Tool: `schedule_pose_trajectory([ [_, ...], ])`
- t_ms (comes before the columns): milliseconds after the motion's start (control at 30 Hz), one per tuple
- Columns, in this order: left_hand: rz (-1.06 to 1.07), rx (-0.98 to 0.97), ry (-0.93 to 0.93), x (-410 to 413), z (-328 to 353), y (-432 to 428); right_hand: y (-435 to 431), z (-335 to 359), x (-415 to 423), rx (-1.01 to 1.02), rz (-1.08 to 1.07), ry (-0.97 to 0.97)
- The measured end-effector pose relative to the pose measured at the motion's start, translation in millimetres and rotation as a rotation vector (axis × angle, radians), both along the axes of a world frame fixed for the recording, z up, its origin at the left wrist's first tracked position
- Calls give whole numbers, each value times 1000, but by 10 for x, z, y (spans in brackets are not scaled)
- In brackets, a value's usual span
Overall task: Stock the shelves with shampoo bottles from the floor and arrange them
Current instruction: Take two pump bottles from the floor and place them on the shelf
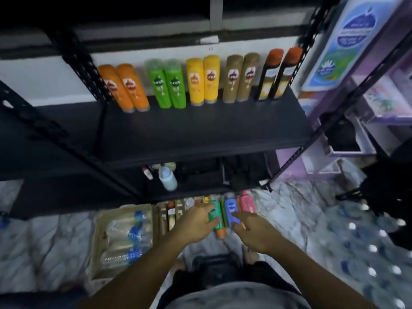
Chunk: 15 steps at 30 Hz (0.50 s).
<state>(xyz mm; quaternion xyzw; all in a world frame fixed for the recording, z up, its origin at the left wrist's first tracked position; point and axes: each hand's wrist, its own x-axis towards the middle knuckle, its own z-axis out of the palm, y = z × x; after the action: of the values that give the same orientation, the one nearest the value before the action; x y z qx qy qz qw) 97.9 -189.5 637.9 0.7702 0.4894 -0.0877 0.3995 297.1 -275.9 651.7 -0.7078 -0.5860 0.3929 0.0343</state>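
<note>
The front of the shelf (200, 130) is left bare, with open room above it. Its back is taken up by a row of bottles (196, 81) against the wall. Entry is bounded by the left upright (33, 117) and the right upright (323, 124). The lower shelf (200, 188) is crowded by a baby bottle (168, 178) and dark bags (243, 172). The floor bottles (247, 204) are packed touching, hemmed in by a box (98, 241) on the left and water packs (367, 253) on the right. A teal bottle (215, 216) among them is gripped by the left hand (196, 221).

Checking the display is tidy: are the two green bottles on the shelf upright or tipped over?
Upright. Both green bottles stand side by side on the shelf, labels facing out; neither lies flat.
</note>
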Motion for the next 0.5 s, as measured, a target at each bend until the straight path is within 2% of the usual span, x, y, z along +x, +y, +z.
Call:
schedule_pose_trajectory([
  [200, 7, -148, 59, 18, -483, -199, -104, -595, 63, -159, 32, -133],
  [500, 70, -226, 90, 185, -1224, -86, -18, -1368, 307, -295, -11, -151],
])
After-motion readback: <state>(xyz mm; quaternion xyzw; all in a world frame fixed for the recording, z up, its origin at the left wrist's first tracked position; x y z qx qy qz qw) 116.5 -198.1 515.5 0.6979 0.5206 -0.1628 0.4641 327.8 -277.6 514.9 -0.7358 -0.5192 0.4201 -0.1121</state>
